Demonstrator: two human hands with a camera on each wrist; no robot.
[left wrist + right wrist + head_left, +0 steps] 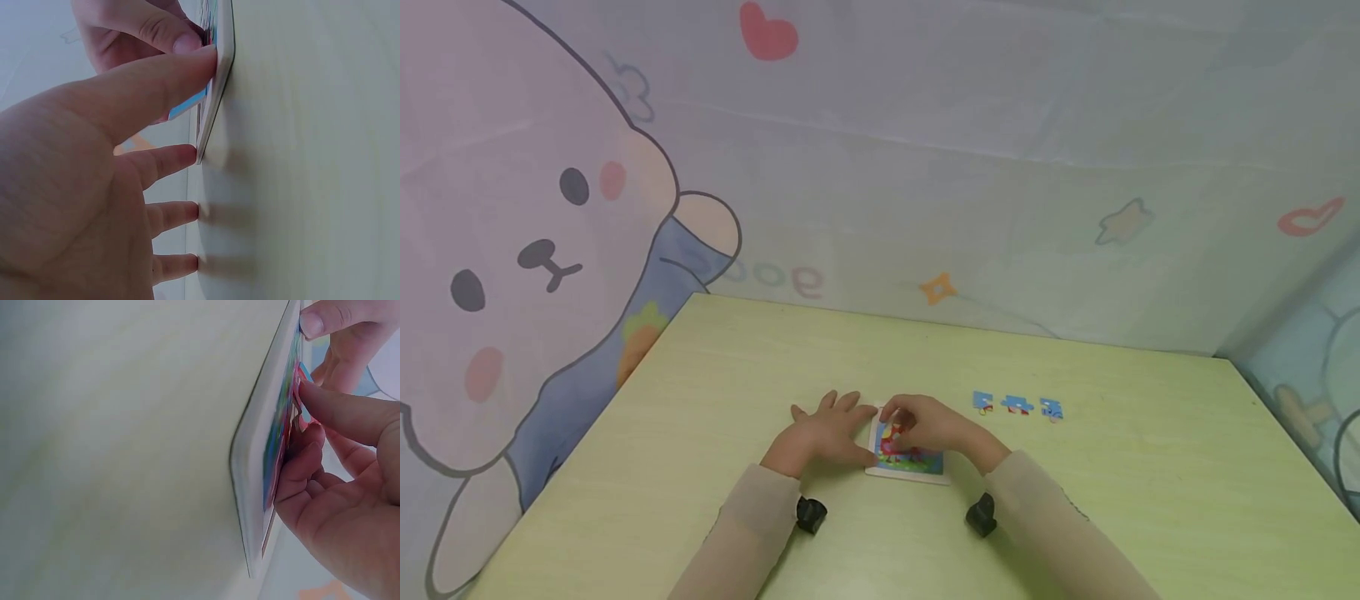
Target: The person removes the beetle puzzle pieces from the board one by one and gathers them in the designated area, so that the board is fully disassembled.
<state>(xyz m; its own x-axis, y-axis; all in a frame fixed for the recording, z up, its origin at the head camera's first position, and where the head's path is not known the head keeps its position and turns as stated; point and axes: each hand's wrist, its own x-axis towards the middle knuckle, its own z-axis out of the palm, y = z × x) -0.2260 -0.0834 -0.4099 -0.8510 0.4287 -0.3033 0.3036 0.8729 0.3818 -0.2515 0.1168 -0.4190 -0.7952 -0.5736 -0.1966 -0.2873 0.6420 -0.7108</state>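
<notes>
A small framed jigsaw puzzle board (917, 463) lies flat on the table, its colourful picture partly filled in. My left hand (827, 435) is at its left side with fingers spread; in the left wrist view the thumb and index fingertips touch the board's pale rim (219, 94). Over the upper part of the board, my right hand (928, 423) pinches a puzzle piece between thumb and fingers. That puzzle piece (187, 105) shows a blue face, tilted above the frame. The right hand covers much of the picture's top and right.
Three loose blue puzzle pieces (1018, 405) lie in a row on the table (1150, 467), right of the board. A printed cloth backdrop (1000, 167) hangs behind the table's far edge. Black wrist straps (811, 515) sit at both sleeves.
</notes>
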